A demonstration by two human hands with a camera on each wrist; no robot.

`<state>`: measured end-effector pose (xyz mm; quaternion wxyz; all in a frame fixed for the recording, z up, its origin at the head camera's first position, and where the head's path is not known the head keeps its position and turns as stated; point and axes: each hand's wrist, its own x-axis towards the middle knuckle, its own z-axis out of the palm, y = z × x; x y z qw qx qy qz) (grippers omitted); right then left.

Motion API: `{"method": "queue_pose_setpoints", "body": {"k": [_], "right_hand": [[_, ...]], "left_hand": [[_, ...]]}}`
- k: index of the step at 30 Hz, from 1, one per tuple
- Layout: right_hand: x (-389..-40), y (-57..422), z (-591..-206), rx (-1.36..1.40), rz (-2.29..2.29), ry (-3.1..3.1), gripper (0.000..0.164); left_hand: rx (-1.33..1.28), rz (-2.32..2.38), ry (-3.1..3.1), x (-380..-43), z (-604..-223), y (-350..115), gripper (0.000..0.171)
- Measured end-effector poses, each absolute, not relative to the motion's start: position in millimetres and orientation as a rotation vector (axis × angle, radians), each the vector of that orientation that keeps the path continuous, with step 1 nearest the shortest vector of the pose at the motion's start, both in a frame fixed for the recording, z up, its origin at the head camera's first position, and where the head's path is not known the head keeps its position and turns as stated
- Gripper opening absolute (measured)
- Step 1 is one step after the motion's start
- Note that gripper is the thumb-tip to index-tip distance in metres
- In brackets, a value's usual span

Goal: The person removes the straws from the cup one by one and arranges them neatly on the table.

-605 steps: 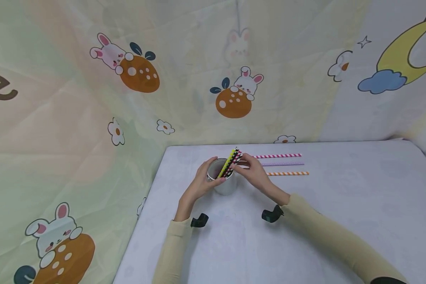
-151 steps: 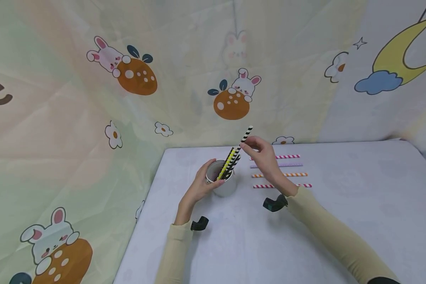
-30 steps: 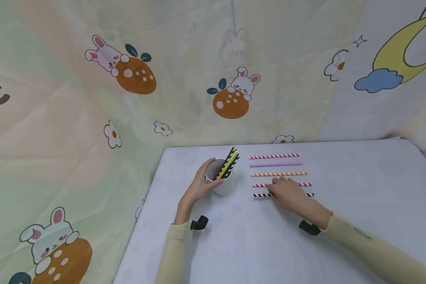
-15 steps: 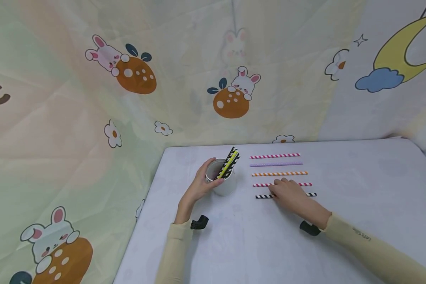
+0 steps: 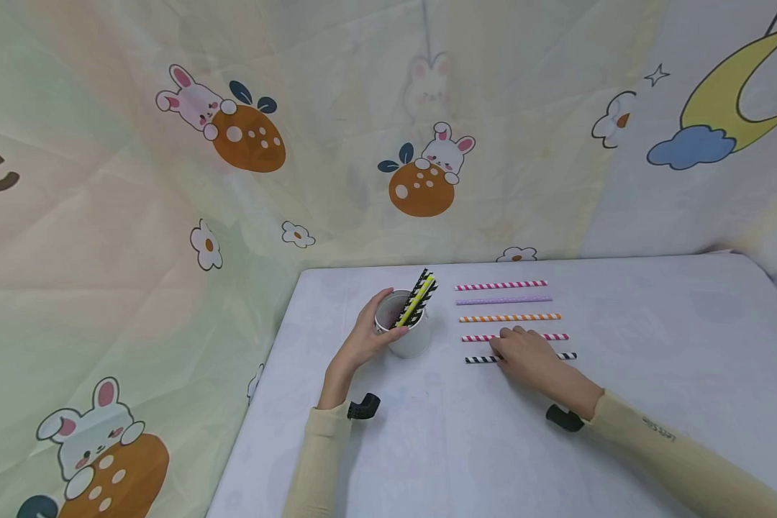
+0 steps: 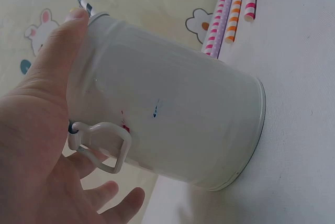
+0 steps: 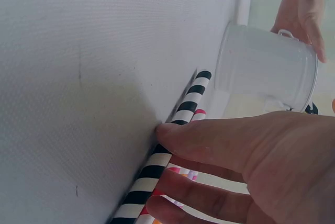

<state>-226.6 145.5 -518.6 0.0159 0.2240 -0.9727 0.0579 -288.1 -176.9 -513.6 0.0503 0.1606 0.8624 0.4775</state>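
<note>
Now that the right hand [image 5: 531, 356] has lowered its pinched black-striped straw [image 5: 481, 360] to the worktop [image 5: 492, 446], the row [image 5: 510, 317] ahead gains a fifth, the left hand [image 5: 365, 332] gripping the can [image 5: 409, 345].

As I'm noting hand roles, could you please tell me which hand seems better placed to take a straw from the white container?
Probably the right hand: the left hand grips the white container, whose straws lean rightward; the right need only release the black-striped straw it pinches.
</note>
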Motion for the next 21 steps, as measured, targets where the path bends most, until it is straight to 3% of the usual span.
{"method": "queue_pose_setpoints", "body": {"k": [21], "right_hand": [[-228.5,144.7,-519.0,0.655,0.203,-3.092,0.014]], "left_hand": [[0.495,1.481,2.638,-286.7,-515.3,-178.0,0.086]]}}
